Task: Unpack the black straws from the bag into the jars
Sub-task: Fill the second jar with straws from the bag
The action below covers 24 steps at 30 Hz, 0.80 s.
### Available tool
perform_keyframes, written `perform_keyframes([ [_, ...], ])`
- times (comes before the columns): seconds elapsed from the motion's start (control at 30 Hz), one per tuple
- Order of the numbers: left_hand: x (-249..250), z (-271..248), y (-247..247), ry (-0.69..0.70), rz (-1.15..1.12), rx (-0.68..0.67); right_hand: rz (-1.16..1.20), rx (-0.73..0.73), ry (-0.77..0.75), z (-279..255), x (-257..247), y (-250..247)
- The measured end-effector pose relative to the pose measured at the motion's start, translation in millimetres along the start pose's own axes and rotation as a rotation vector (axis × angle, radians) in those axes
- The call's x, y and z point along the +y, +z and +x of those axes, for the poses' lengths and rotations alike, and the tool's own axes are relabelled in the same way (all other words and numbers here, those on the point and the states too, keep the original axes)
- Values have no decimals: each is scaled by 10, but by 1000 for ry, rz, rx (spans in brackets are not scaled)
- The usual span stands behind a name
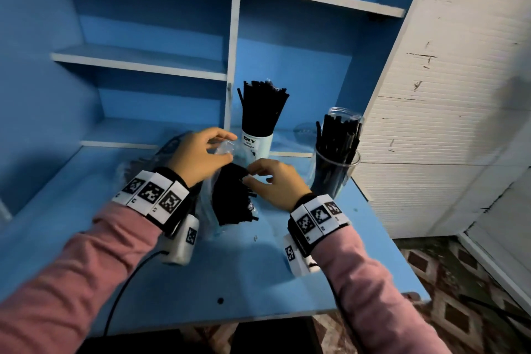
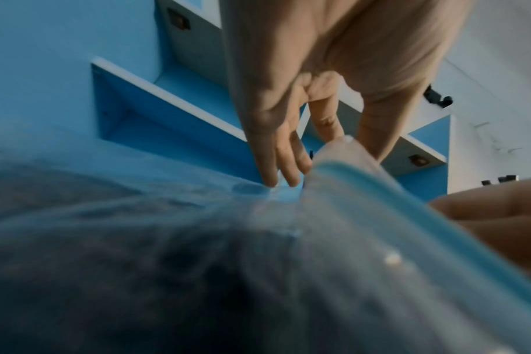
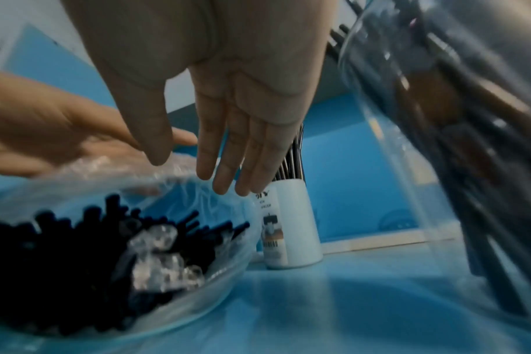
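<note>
A clear plastic bag (image 1: 211, 211) of black straws (image 1: 232, 198) lies on the blue table (image 1: 258, 282) between my hands. My left hand (image 1: 230, 146) pinches the bag's upper edge between thumb and forefinger; in the left wrist view the blue-striped bag edge (image 2: 349, 172) runs up to that left hand (image 2: 343, 143). My right hand (image 1: 250, 177) hovers over the bag mouth with fingers (image 3: 222, 177) straight, holding nothing, just above the straws (image 3: 76, 239). A white jar (image 1: 257, 146) and a clear jar (image 1: 336, 169), both holding straws, stand behind and to the right.
Blue shelves (image 1: 143, 63) rise behind the table, with a white divider (image 1: 232, 66) right behind the white jar. A white panelled wall (image 1: 445, 123) stands close to the clear jar. The table's front edge (image 1: 258, 320) is near my forearms. A black cable (image 1: 126, 282) hangs from my left wrist.
</note>
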<state>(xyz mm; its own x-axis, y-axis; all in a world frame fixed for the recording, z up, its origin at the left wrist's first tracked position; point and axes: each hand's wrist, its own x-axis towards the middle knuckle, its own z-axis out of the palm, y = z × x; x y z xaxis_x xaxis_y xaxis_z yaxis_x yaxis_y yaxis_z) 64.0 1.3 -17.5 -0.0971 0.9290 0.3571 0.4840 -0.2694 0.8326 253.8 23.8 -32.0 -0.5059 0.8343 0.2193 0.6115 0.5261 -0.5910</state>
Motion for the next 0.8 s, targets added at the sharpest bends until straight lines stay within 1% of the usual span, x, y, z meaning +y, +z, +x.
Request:
perform_keyframes([
  [0.07,-29,-20,-12,-10,-47,-5,-13,-23,12,113,-1,110],
  [0.23,-107,-50,-36,-20,-20,-42,-47,-141,-24,268,-83,252],
  [0.37,-153,-81,-51,-55,-61,-5,-44,-161,-37,298,-100,313],
  [0.5,-135,-112,-68,-59,-83,27,-63,-129,-83,292,-101,328],
  [0.7,-103,-106,-98,-70,-108,45,-38,31,-130,301,-88,335],
  [0.8,-111,-105,-89,-80,-98,46,-42,98,-177,306,-84,355],
])
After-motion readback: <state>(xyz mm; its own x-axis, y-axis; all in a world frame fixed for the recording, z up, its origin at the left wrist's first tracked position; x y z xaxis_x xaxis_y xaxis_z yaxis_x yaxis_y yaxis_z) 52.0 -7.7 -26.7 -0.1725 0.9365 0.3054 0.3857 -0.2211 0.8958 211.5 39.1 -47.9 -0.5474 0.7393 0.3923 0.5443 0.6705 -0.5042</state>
